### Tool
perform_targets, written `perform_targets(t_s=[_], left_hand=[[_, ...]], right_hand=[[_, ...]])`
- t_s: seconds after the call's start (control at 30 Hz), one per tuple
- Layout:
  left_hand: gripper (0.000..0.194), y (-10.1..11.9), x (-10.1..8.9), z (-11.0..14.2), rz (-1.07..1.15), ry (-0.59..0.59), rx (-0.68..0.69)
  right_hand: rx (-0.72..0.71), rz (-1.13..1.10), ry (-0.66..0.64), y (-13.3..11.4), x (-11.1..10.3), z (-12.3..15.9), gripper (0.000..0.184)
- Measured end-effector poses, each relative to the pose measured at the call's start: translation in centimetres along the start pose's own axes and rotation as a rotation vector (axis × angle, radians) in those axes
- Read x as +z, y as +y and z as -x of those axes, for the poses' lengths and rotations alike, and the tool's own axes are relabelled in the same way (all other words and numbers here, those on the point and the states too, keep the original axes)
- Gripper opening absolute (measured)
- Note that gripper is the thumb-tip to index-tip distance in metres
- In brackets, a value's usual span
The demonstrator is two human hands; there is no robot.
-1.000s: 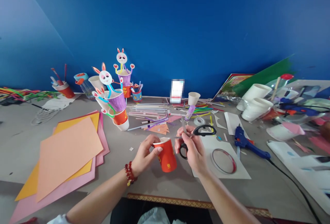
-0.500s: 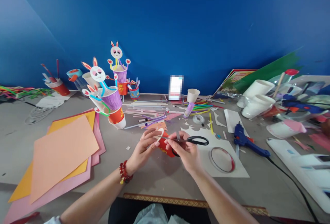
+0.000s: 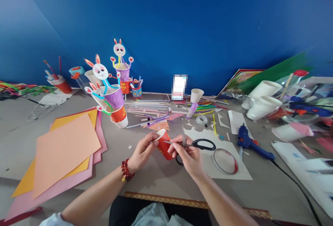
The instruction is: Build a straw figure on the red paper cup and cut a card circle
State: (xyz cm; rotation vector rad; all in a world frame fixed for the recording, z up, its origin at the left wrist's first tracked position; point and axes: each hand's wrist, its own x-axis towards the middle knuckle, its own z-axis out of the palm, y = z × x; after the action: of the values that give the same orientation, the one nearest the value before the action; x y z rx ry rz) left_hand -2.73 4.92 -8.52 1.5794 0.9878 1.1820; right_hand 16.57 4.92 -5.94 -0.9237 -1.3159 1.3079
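The right hand partly hides the scissors.

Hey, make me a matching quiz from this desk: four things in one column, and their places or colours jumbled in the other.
Things
1. Scissors
2. Nearest red cup
3. Corded glue gun
4. Top sheet on the left

Places and colours
A. Blue
B. Held near its rim by the left hand
C. Peach
D. In the right hand

Pairs: 1-D, 2-B, 3-A, 4-C
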Motion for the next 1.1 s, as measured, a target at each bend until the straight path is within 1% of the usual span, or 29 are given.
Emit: perform_targets(t_s=[0.13, 0.27, 0.37, 0.6, 0.73, 0.9, 1.1], left_hand=[[0.022, -0.13, -0.03, 0.06, 0.03, -0.006, -0.007], [0.02, -0.25, 0.04, 0.01, 0.004, 0.029, 0.017], [0.022, -0.18, 0.08, -0.06, -0.023, 0.036, 0.029], [0.025, 0.23, 0.14, -0.11, -0.041, 0.057, 0.005], [0.024, 0.14, 0.18, -0.12, -0.047, 0.07, 0.021], [0.019, -0.1, 0.17, -0.09, -0.034, 0.057, 0.03], [0.02, -0.06, 0.12, -0.11, -0.017, 0.039, 0.02]], right_hand=[[0.001, -0.014, 0.002, 0.05, 0.21, 0.01, 0.016], [0.011, -0.008, -0.01, 0.05, 0.31, -0.04, 0.016], [0.004, -0.01, -0.017, 0.13, 0.34, -0.06, 0.016], [-0.003, -0.003, -0.023, 0.28, 0.35, 0.03, 0.015], [-0.01, -0.027, -0.027, 0.24, 0.46, 0.01, 0.014], [-0.006, -0.032, -0.02, 0.26, 0.46, -0.01, 0.014], [-0.019, -0.036, -0.02, 0.35, 0.43, -0.06, 0.012]])
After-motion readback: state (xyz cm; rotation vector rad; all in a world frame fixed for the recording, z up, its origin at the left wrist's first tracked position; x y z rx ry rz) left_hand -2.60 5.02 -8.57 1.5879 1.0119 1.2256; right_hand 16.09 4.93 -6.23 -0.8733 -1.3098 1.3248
